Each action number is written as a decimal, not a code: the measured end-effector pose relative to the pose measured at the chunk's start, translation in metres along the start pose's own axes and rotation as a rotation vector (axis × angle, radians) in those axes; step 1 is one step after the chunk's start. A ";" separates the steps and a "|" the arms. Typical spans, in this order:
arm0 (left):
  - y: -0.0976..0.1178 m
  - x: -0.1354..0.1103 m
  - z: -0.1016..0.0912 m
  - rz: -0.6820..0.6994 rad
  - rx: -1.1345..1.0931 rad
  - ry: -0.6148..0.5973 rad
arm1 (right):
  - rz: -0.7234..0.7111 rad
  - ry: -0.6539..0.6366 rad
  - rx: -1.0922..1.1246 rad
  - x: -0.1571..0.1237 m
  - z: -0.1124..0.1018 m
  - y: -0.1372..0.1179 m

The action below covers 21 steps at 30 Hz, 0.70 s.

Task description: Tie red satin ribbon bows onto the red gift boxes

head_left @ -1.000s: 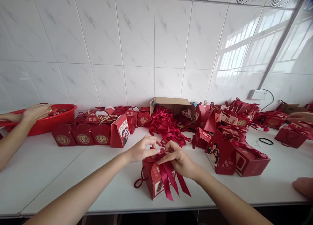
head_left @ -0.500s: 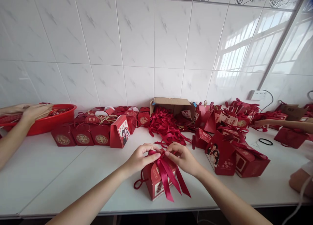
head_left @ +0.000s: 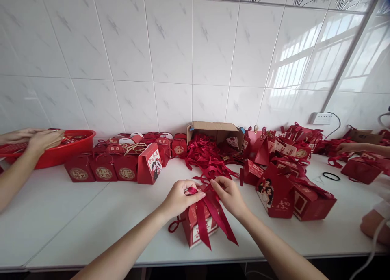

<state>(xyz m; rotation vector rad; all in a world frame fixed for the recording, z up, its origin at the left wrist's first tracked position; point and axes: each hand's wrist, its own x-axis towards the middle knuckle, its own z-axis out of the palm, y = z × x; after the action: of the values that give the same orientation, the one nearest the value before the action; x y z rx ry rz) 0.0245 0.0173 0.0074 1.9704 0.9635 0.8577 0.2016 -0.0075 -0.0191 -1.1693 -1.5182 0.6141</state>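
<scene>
A small red gift box [head_left: 195,227] stands on the white counter [head_left: 91,215] right in front of me. A dark red ribbon [head_left: 210,219] is wound over its top, and its tails hang down the front. My left hand [head_left: 179,196] pinches a loop of this ribbon at the box's top left. My right hand [head_left: 228,194] pinches the other end at the top right. Both hands are closed on the ribbon, a little apart from each other.
A heap of loose red ribbons [head_left: 210,156] lies before an open cardboard box [head_left: 213,129]. A row of red boxes [head_left: 122,160] and a red basin [head_left: 57,148] stand at the left, where another person's hands [head_left: 36,140] rest. More red boxes [head_left: 292,190] and a black hair band [head_left: 331,176] lie at the right; another person's arm [head_left: 362,148] reaches there.
My hands have drawn apart, pulling the ribbon ends sideways over the box top. The arm at the far right has pulled back toward the edge.
</scene>
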 end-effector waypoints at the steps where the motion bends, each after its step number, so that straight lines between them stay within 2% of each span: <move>1: 0.000 -0.001 0.000 -0.013 0.002 0.007 | 0.014 0.013 0.009 -0.001 0.000 0.002; 6: -0.004 -0.003 -0.001 -0.055 -0.094 -0.020 | 0.051 -0.046 0.079 -0.003 -0.002 0.005; 11: -0.008 -0.003 0.000 -0.060 -0.191 -0.031 | 0.078 -0.130 0.264 -0.005 -0.012 0.002; 16: -0.010 -0.001 0.001 -0.043 -0.183 -0.025 | -0.030 -0.105 0.207 -0.008 -0.012 0.002; 21: -0.013 -0.001 0.000 -0.053 -0.219 -0.049 | -0.053 -0.131 0.210 -0.006 -0.009 0.000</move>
<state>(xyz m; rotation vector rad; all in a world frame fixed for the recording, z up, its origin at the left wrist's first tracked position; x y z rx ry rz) 0.0199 0.0218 -0.0036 1.7639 0.8517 0.8439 0.2094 -0.0147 -0.0196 -0.9414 -1.5483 0.8067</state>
